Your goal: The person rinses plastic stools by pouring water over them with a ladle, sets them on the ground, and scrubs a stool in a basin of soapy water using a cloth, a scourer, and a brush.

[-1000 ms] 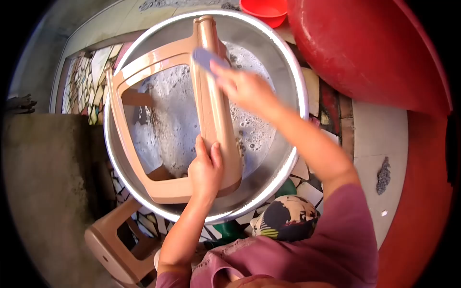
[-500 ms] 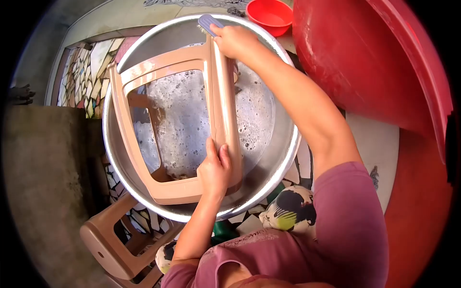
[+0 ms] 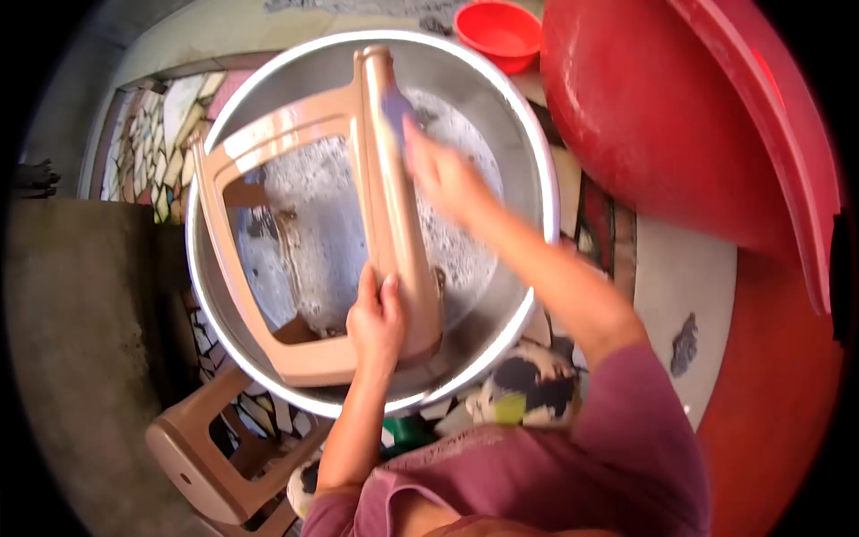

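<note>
Brown plastic stool [image 3: 394, 237] lies on its side within the metal basin [image 3: 517, 161], its legs pointing toward the far rim and its seat end close to the near rim. The end of its left-hand leg reaches the basin's left rim. The left hand [image 3: 374, 322] is closed around the long right-hand leg near the seat, thumb on the upper face. The right hand [image 3: 443, 174], blurred, is wrapped round a bluish brush [image 3: 395, 112], which lies against that same leg nearer its foot.

Foamy water [image 3: 327, 210] with dark specks shows through the stool's open side and to its right. By the look of it, the scrubbing is under way and not finished: the brush is on one leg, and the stool has not left the basin. Which faces are already clean cannot be told, and its underside is hidden.

Outside the basin, just beyond the near-left rim, a second stool [image 3: 192, 470] lies tipped over; whether it has been scrubbed is not clear. A red bowl [image 3: 497, 36] sits past the far-right rim, and a large red tub [image 3: 653, 116] stands along the right side.
</note>
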### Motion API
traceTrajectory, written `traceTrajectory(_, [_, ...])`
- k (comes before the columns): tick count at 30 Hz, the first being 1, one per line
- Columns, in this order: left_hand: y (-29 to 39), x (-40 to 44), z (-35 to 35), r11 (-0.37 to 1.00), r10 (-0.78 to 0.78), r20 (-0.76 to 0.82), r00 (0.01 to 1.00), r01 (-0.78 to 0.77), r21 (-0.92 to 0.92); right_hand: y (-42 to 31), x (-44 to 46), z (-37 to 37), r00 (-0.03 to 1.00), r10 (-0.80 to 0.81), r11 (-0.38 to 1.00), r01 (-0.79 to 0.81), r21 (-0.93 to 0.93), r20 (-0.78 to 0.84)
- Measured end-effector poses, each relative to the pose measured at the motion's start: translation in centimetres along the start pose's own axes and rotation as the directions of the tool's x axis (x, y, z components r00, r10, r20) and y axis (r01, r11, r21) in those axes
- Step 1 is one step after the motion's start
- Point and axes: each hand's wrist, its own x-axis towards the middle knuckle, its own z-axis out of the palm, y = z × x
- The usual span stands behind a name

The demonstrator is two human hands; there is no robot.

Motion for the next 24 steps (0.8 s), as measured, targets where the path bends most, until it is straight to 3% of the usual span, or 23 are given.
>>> traceTrajectory(1, [-1.1, 0.3, -0.1, 0.994, 0.015, -0.029, 0.999, -0.018, -0.108, 1.6, -4.9, 1.5, 0.996, -0.077, 0.986, 0.069, 0.149, 0.053])
traceTrajectory(2, [-0.9, 0.7, -1.1, 0.966, -0.056, 0.035, 0.998, 0.063, -0.249, 1.5, -9.2, 2.1, 0.968, -0.248, 0.963, 0.242, 0.116, 0.044])
traceTrajectory(3, [0.5, 1.0, -2.3, 0.914, -0.112, 0.076, 0.991, 0.133, -0.382, 1.8, -12.1, 2.1, 0.949, -0.287, 0.957, 0.289, 0.008, 0.128])
traceTrajectory(4, [0.4, 1.0, -3.1, 0.882, -0.124, 0.071, 0.99, 0.143, -0.449, 1.8, -12.2, 2.0, 0.948, -0.289, 0.957, 0.286, 0.046, 0.133])
traceTrajectory(6, [1.5, 0.9, -5.2, 0.836, -0.164, 0.091, 0.982, 0.187, -0.516, 0.9, -11.7, 1.7, 0.855, -0.498, 0.866, 0.483, 0.126, 0.144])
traceTrajectory(7, [2.4, 0.8, -6.2, 0.856, -0.155, 0.074, 0.985, 0.172, -0.488, 0.6, -9.8, 1.7, 0.821, -0.549, 0.835, 0.548, 0.053, 0.161])
traceTrajectory(8, [3.4, 0.8, -7.0, 0.847, -0.207, 0.059, 0.977, 0.209, -0.489, -0.1, -6.4, 3.1, 0.837, -0.548, 0.827, 0.542, 0.147, -0.005])
traceTrajectory(9, [4.0, 0.6, -7.7, 0.834, -0.259, 0.043, 0.965, 0.246, -0.494, -2.0, -3.0, 3.3, 0.923, -0.386, 0.883, 0.373, 0.286, -0.011])
traceTrajectory(10, [3.8, 0.3, -8.6, 0.827, -0.272, 0.035, 0.962, 0.252, -0.503, -4.7, 0.9, 2.0, 0.972, -0.209, 0.955, 0.178, 0.238, 0.11])
traceTrajectory(11, [3.6, 0.1, -9.4, 0.839, -0.26, 0.016, 0.965, 0.234, -0.49, -5.6, 4.9, 3.1, 0.943, -0.326, 0.882, 0.328, 0.338, -0.063])
traceTrajectory(12, [3.3, 0.1, -10.2, 0.841, -0.256, -0.01, 0.967, 0.218, -0.495, -7.3, 6.5, 3.2, 0.938, -0.345, 0.909, 0.342, 0.239, -0.031])
traceTrajectory(13, [3.2, 0.1, -11.1, 0.841, -0.256, -0.034, 0.966, 0.205, -0.5, -8.3, 5.9, 3.3, 0.934, -0.355, 0.899, 0.353, 0.257, -0.04])
traceTrajectory(15, [2.8, -0.3, -12.3, 0.863, -0.229, -0.118, 0.966, 0.146, -0.483, -10.4, 2.2, 4.1, 0.955, -0.228, 0.931, 0.157, 0.33, 0.188])
traceTrajectory(17, [2.2, -0.3, -12.8, 0.871, -0.219, -0.152, 0.964, 0.123, -0.476, -8.4, -3.2, 6.0, 0.856, -0.514, 0.815, 0.464, 0.347, 0.062])
traceTrajectory(19, [2.4, -0.6, -12.6, 0.842, -0.267, -0.117, 0.957, 0.172, -0.512, -9.8, -1.7, 4.4, 0.802, -0.596, 0.787, 0.575, 0.224, 0.034])
traceTrajectory(21, [1.7, -1.1, -11.9, 0.84, -0.264, -0.113, 0.958, 0.171, -0.516, -12.8, 5.6, 3.2, 0.938, -0.26, 0.94, 0.193, 0.28, 0.227])
traceTrajectory(23, [1.9, -1.2, -11.7, 0.854, -0.259, -0.101, 0.961, 0.179, -0.488, -13.1, 14.2, 4.9, 0.954, -0.299, 0.949, 0.296, 0.108, 0.003])
traceTrajectory(24, [2.1, -1.0, -11.6, 0.866, -0.25, -0.096, 0.963, 0.178, -0.468, -12.8, 14.5, 5.7, 0.955, -0.297, 0.949, 0.296, 0.108, -0.001])
